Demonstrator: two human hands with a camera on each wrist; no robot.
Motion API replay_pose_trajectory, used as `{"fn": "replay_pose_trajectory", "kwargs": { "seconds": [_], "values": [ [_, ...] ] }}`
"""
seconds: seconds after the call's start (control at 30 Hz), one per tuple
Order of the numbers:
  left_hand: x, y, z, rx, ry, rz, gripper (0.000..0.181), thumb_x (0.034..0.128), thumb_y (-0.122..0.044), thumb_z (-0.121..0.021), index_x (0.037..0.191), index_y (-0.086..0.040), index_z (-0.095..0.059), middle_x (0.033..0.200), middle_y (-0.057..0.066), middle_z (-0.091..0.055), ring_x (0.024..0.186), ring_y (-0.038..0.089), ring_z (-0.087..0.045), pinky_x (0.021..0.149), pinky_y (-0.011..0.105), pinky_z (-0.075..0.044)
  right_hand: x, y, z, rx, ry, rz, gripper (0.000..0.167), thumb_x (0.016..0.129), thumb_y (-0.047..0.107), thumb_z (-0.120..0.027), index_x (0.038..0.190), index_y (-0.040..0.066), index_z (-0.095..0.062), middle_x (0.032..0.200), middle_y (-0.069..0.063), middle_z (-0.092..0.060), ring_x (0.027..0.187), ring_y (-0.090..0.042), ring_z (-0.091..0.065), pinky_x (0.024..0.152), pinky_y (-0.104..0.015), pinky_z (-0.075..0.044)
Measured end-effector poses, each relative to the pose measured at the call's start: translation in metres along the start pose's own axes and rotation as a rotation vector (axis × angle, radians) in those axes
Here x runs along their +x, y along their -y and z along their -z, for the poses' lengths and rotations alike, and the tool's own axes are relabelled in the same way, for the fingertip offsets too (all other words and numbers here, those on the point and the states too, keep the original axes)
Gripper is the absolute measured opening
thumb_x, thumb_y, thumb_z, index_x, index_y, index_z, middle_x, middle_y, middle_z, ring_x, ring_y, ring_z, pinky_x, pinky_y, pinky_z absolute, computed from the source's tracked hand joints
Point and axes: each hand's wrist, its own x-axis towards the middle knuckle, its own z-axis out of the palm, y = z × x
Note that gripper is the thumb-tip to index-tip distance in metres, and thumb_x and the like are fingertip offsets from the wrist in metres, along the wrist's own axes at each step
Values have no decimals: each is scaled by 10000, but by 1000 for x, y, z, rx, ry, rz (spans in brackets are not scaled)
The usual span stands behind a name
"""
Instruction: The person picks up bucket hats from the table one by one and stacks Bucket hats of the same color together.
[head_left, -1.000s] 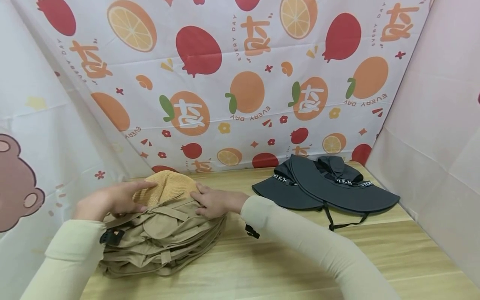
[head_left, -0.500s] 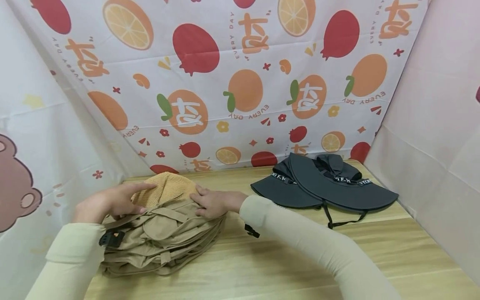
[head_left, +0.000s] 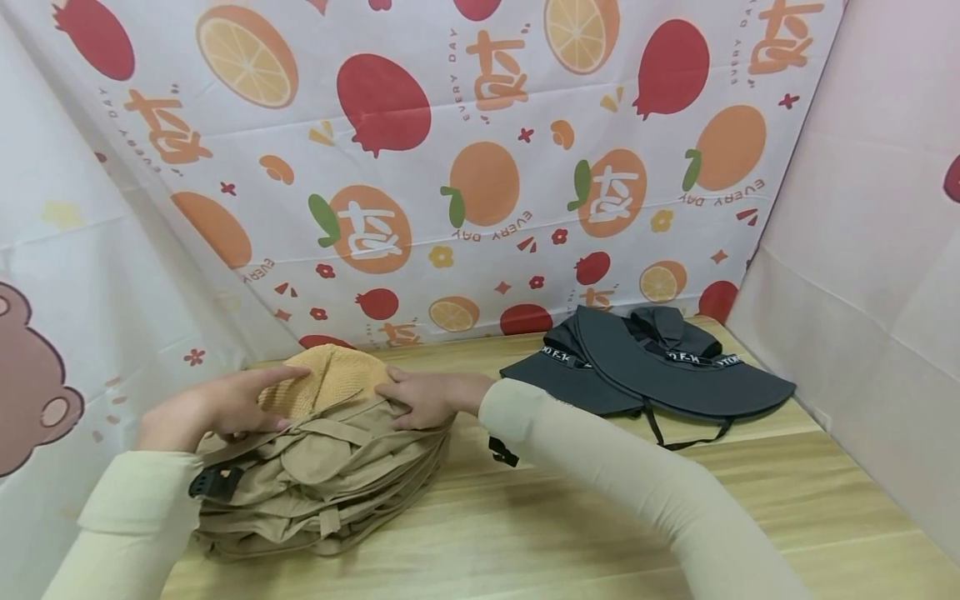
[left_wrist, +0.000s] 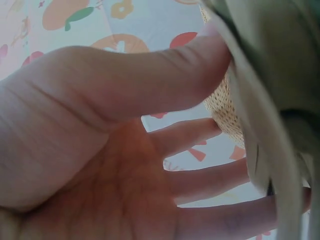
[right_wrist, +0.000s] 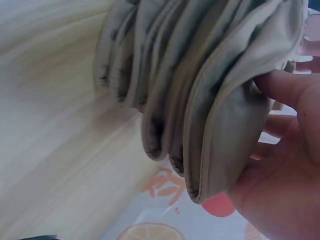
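Observation:
A pile of khaki fabric items (head_left: 322, 475), with folded layers, strap-like strips and a rounded flap, lies on the left of the table. Behind its upper edge rises a yellow woven crown-shaped piece (head_left: 333, 375), possibly a hat. My left hand (head_left: 202, 412) holds the pile's left side; in the left wrist view the thumb (left_wrist: 200, 60) touches the khaki edge and the spread fingers reach behind it. At the right side my right hand (head_left: 427, 398) grips the pile, its thumb (right_wrist: 280, 87) on the outermost khaki layer and fingers behind. Some fingertips are hidden.
Two dark grey wide-brimmed hats (head_left: 675, 387) overlap at the back right of the wooden table (head_left: 525, 533), a black cord hanging from them. A fruit-print curtain (head_left: 480, 183) stands behind, with pale cloth walls left and right.
The view shifts slightly. Both hands keep their places on the khaki pile, and the dark hats stay where they were.

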Motion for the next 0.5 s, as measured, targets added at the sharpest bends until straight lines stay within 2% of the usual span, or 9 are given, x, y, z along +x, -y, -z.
{"fn": "replay_pose_trajectory", "kwargs": {
  "seconds": [0.07,0.17,0.33,0.5],
  "values": [
    [-2,0,0,5,-19,-13,793,894,-215,-792,1544,-1,-391,1550,431,-286,1346,644,-374,947,658,-480,-1,1,4,-10,-9,9,685,1085,317,-515,1654,105,-198,1740,-185,-4,1628,-227,-78,1306,-283,-170],
    [-5,0,0,1,-44,-15,750,932,-254,-751,1544,-3,-397,1555,442,-264,1376,687,-289,1025,778,-363,-6,2,9,9,-31,26,709,1082,313,-526,1656,92,-175,1739,-186,-31,1628,-226,-83,1307,-289,-168],
    [-13,-2,3,-48,-46,-5,711,1011,-315,-648,1564,18,-352,1568,465,-198,1390,712,-218,1057,816,-275,-22,-1,16,92,-62,52,758,1079,328,-535,1665,98,-113,1746,-158,-23,1629,-223,-75,1308,-327,-192],
    [-18,-10,9,-66,-44,-3,723,1025,-322,-626,1571,39,-319,1567,486,-143,1391,727,-179,1063,831,-232,-45,-17,18,175,-127,90,787,1064,316,-572,1669,130,-104,1757,-70,-63,1635,-222,-30,1319,-380,-167]
  ]
}}
